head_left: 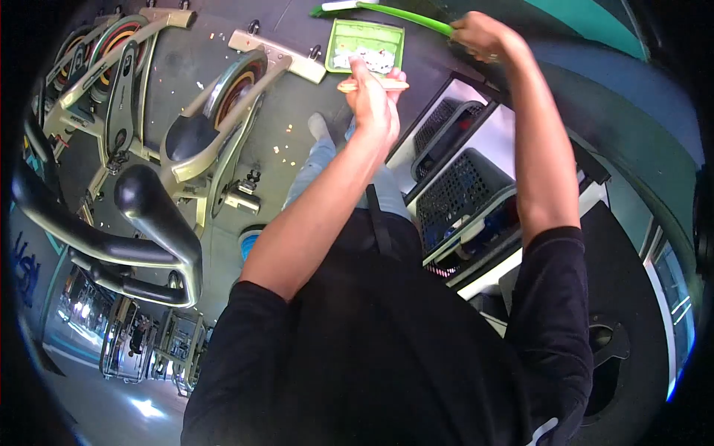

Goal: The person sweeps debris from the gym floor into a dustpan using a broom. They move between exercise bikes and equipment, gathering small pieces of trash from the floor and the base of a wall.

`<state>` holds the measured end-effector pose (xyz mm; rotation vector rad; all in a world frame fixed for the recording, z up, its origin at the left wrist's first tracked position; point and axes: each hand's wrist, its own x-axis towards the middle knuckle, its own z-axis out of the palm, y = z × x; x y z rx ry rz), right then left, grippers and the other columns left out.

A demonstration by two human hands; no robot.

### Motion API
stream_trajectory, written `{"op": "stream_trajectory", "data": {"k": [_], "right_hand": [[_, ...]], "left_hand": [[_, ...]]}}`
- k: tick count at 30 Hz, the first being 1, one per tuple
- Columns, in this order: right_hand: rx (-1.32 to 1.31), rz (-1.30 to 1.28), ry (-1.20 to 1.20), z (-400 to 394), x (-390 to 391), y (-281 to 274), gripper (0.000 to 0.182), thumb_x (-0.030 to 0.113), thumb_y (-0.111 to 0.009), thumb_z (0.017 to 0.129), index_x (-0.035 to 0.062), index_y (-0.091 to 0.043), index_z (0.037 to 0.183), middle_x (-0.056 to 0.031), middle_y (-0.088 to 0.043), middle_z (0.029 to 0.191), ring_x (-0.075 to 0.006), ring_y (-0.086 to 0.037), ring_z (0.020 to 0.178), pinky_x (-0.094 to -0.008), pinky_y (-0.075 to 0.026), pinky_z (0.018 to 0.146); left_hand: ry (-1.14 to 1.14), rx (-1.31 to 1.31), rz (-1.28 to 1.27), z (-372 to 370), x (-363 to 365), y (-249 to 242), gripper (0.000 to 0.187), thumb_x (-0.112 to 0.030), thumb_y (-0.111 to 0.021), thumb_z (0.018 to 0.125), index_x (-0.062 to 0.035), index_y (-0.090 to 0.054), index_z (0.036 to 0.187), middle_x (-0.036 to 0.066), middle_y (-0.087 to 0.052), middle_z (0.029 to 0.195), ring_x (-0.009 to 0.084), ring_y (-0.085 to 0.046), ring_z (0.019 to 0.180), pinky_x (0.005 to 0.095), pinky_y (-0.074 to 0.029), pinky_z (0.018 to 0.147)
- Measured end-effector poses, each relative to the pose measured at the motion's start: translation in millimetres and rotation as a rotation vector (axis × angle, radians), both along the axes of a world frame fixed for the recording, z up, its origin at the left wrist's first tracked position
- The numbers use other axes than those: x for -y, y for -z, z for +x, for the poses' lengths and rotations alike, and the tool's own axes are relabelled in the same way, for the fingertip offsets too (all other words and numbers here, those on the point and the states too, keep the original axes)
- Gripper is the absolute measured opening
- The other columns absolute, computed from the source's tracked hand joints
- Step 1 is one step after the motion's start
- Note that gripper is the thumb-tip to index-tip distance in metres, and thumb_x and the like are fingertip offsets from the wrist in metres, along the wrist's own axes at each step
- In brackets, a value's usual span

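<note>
My left hand (374, 104) is closed around a tan bar-shaped handle (393, 85), which overlaps the near edge of a green dustpan (402, 44) in this view. White scraps (364, 58) lie inside the pan. Up and to the right, my right hand (478, 36) is wrapped around the end of a green broom (409, 16). Its handle runs left to a white and green head at the top edge of the view, just beyond the dustpan.
Exercise bikes (230, 97) stand along the left, one frame foot reaching near the dustpan. Small pale bits (288, 145) are scattered on the dark floor. A shelf with dark plastic baskets (465, 189) stands close on my right.
</note>
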<state>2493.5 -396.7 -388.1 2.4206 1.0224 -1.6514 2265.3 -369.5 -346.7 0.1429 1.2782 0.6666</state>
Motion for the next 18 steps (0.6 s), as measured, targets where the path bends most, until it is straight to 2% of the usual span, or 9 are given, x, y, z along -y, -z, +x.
{"op": "stream_trajectory", "data": {"k": [4, 7, 9, 12, 14, 16, 17, 18], "right_hand": [[0.021, 0.108, 0.049, 16.5, 45.7, -79.1, 0.037, 0.024, -0.050, 0.085, 0.0049, -0.056, 0.116, -0.0009, -0.044, 0.050, -0.0096, -0.042, 0.038, -0.0257, -0.033, 0.033], [0.054, 0.155, 0.026, 17.7, 52.2, -88.2, 0.038, 0.025, -0.050, 0.086, 0.0046, -0.054, 0.118, -0.0017, -0.044, 0.048, -0.0100, -0.043, 0.037, -0.0264, -0.034, 0.033], [0.043, 0.240, -0.078, 13.5, 43.9, -82.2, 0.040, 0.024, -0.049, 0.087, 0.0055, -0.051, 0.122, -0.0025, -0.045, 0.047, -0.0106, -0.044, 0.037, -0.0275, -0.035, 0.034], [0.132, 0.336, -0.076, -1.2, 13.9, -62.9, 0.029, 0.023, -0.048, 0.086, 0.0042, -0.062, 0.102, -0.0025, -0.045, 0.047, -0.0106, -0.044, 0.037, -0.0285, -0.036, 0.035], [0.360, 0.272, -0.216, -6.4, -17.2, -42.3, 0.033, 0.026, -0.043, 0.082, 0.0019, -0.064, 0.089, -0.0232, -0.061, 0.088, -0.0374, -0.060, 0.084, -0.0446, -0.049, 0.072], [0.298, 0.171, -0.024, -14.9, -30.2, -28.0, 0.038, 0.028, -0.043, 0.084, -0.0051, -0.062, 0.078, -0.0243, -0.061, 0.072, -0.0325, -0.063, 0.066, -0.0417, -0.049, 0.058], [0.185, 0.130, 0.089, -15.9, -31.3, -30.2, 0.035, 0.025, -0.045, 0.084, -0.0040, -0.059, 0.071, -0.0157, -0.058, 0.055, -0.0246, -0.055, 0.044, -0.0376, -0.041, 0.042], [0.190, 0.136, 0.085, -9.9, -31.3, -29.9, 0.035, 0.025, -0.045, 0.084, -0.0040, -0.059, 0.071, -0.0157, -0.058, 0.055, -0.0246, -0.055, 0.044, -0.0376, -0.041, 0.042]], "left_hand": [[0.034, 0.073, 0.061, -2.1, -5.6, 8.7, 0.042, -0.043, -0.047, 0.088, -0.0039, -0.042, 0.101, 0.011, -0.053, 0.090, 0.0219, -0.056, 0.070, 0.0372, -0.052, 0.067], [0.033, 0.054, 0.072, 2.9, 2.7, 6.7, 0.039, -0.041, -0.048, 0.088, -0.0038, -0.045, 0.099, 0.009, -0.054, 0.086, 0.0198, -0.057, 0.069, 0.0364, -0.053, 0.066], [0.038, 0.044, 0.071, 4.2, 6.9, 6.1, 0.038, -0.041, -0.049, 0.089, -0.0040, -0.045, 0.099, 0.009, -0.054, 0.086, 0.0191, -0.057, 0.068, 0.0361, -0.053, 0.066], [0.062, 0.064, 0.100, 6.8, 8.0, 7.1, 0.037, -0.040, -0.049, 0.089, -0.0044, -0.045, 0.099, 0.009, -0.054, 0.087, 0.0183, -0.057, 0.068, 0.0353, -0.053, 0.065], [0.056, 0.044, 0.099, 7.7, 7.4, 7.1, 0.036, -0.040, -0.049, 0.089, -0.0053, -0.045, 0.100, 0.009, -0.055, 0.088, 0.0182, -0.057, 0.069, 0.0360, -0.053, 0.067], [0.049, 0.049, 0.104, 5.2, 7.8, 8.9, 0.036, -0.039, -0.049, 0.089, -0.0057, -0.045, 0.101, 0.009, -0.055, 0.088, 0.0181, -0.057, 0.070, 0.0362, -0.052, 0.067], [0.044, 0.051, 0.107, 3.9, 6.1, 9.3, 0.035, -0.038, -0.049, 0.089, -0.0061, -0.044, 0.102, 0.009, -0.055, 0.089, 0.0180, -0.057, 0.071, 0.0363, -0.052, 0.068], [0.040, 0.056, 0.113, 2.7, 4.1, 9.5, 0.035, -0.038, -0.049, 0.089, -0.0061, -0.044, 0.102, 0.009, -0.055, 0.089, 0.0180, -0.057, 0.071, 0.0363, -0.052, 0.068]]}}
